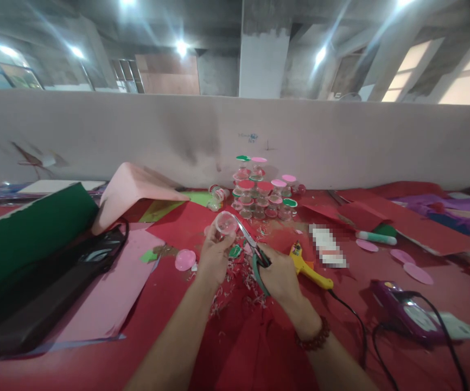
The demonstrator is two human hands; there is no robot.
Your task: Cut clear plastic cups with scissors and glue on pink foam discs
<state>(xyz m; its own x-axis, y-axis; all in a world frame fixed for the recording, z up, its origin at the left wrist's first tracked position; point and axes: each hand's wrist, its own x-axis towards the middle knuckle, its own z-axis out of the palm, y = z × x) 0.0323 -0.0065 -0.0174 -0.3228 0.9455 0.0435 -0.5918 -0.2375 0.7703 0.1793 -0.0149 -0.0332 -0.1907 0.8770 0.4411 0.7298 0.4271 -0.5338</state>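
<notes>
My left hand (pixel 216 252) grips a small clear plastic cup (pixel 226 223), its round rim facing up toward me. In my right hand (pixel 279 271) are scissors (pixel 248 234) with dark green handles, their blades reaching to the cup's right edge. Whether the blades are cutting into the rim I cannot tell. Below both hands lie thin paper shavings (pixel 222 298) and a green scrap (pixel 235 251). A pink disc-topped piece (pixel 185 260) rests left of my left hand. Behind the hands stands a stack of clear cups with red, pink and green discs (pixel 264 187).
A yellow glue gun (pixel 310 271) with a black cord lies right of my right hand. Further right are a purple power box (pixel 408 315), a glue stick (pixel 376 238) and pink discs (pixel 418 273). At left are a black bag (pixel 56 293), pink sheet (pixel 108 293) and green board (pixel 35 233).
</notes>
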